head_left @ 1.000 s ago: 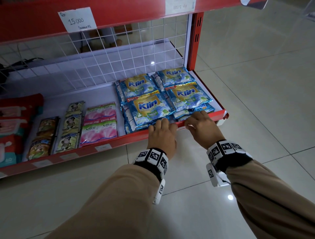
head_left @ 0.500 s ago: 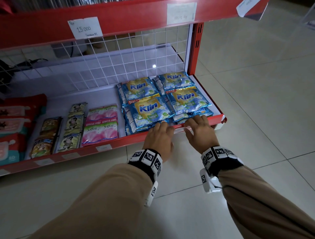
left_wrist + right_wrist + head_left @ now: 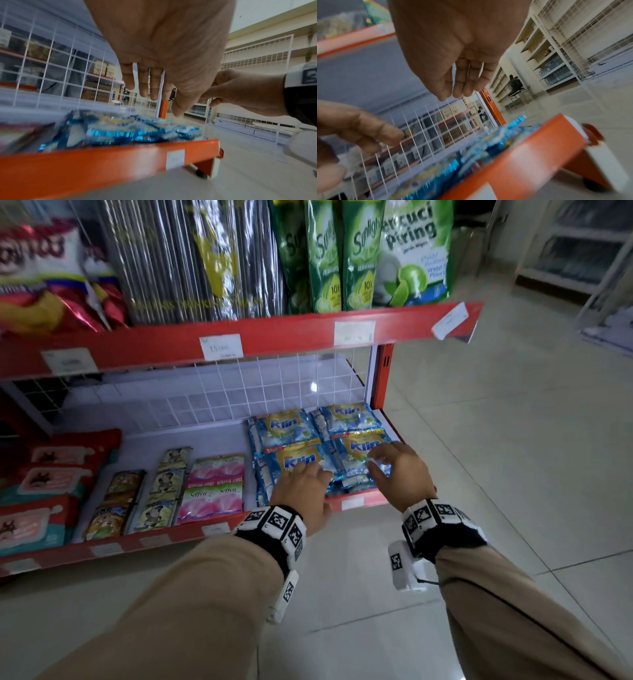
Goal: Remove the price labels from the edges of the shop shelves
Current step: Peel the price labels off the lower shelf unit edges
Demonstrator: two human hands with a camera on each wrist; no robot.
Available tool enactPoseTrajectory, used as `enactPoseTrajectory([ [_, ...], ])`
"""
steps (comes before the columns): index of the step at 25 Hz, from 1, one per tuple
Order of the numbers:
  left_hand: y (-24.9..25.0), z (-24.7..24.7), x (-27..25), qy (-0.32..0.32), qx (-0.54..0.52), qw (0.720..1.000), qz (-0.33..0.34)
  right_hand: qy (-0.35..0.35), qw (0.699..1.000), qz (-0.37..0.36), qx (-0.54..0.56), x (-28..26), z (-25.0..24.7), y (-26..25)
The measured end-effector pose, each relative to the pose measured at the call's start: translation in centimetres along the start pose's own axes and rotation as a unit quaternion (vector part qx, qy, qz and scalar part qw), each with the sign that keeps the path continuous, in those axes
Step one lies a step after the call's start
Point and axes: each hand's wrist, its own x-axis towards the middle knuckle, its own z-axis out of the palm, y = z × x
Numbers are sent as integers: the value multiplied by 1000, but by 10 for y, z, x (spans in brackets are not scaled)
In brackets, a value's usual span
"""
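Hands hovered above the bottom red shelf (image 3: 191, 534): the left hand (image 3: 303, 491) and right hand (image 3: 400, 470) were both loosely spread and held nothing, poised over the blue Klin sachets (image 3: 298, 460). A small price label (image 3: 352, 503) was stuck on the shelf's front edge below and between them. Other labels, one reading 15,000 (image 3: 221, 346), were on the upper shelf edge (image 3: 291, 333).
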Motion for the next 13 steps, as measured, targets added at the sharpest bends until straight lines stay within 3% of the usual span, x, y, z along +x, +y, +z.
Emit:
enactPoseTrajectory([
  [8, -6, -119, 20, 224, 28, 974, 15, 176, 972, -152, 25, 75, -63, -84],
  [13, -15, -157, 24, 322, 73, 944, 20, 228, 960, -160, -28, 104, -78, -106],
])
